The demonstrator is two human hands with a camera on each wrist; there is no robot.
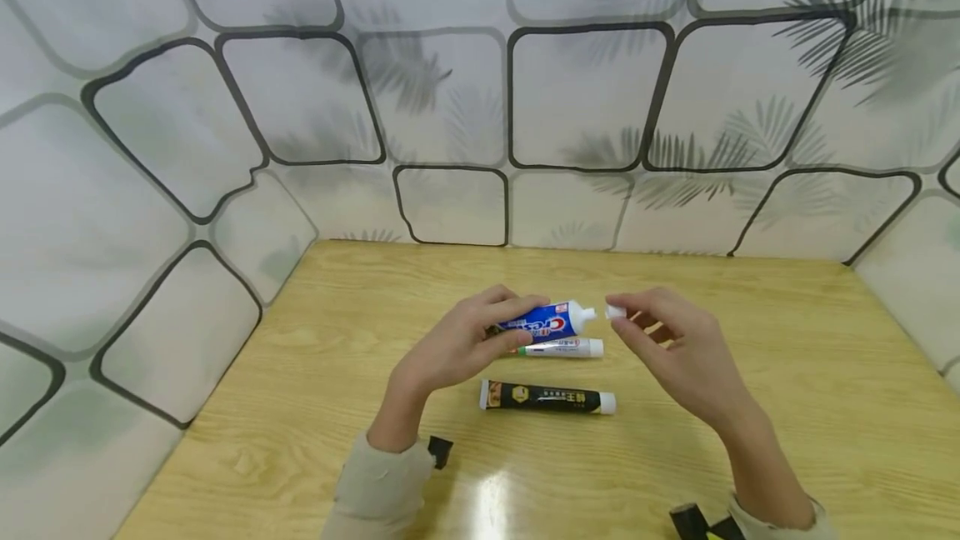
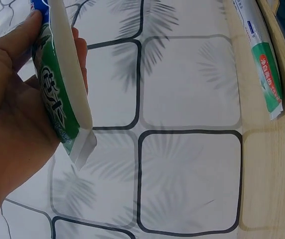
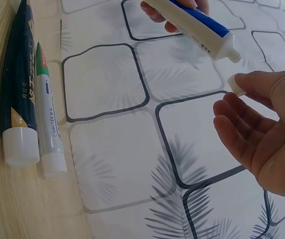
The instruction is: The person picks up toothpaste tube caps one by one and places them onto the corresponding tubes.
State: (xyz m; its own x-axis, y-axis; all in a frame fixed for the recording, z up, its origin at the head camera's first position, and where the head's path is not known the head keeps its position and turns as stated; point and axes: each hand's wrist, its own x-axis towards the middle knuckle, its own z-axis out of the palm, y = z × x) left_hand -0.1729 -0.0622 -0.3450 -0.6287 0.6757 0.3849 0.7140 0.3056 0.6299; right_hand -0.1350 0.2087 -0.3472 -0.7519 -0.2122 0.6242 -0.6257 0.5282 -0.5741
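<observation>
My left hand [image 1: 457,340] grips a blue Crest toothpaste tube [image 1: 551,321] above the table, its bare white nozzle pointing right. In the left wrist view the green tail of this toothpaste tube [image 2: 65,99] lies across the palm. A small white cap [image 1: 615,312] is pinched between thumb and forefinger of my right hand [image 1: 686,357], a short gap away from the nozzle. The right wrist view shows the cap [image 3: 236,85] apart from the threaded nozzle, with the other fingers of the right hand [image 3: 267,124] loosely bent.
Below the held tube lies a white and green toothpaste tube [image 1: 566,347], partly hidden by it. Nearer me is a black toothpaste tube [image 1: 547,397] with a white cap. Both rest on the wooden table [image 1: 300,407]. A patterned wall covering [image 1: 450,123] rises behind.
</observation>
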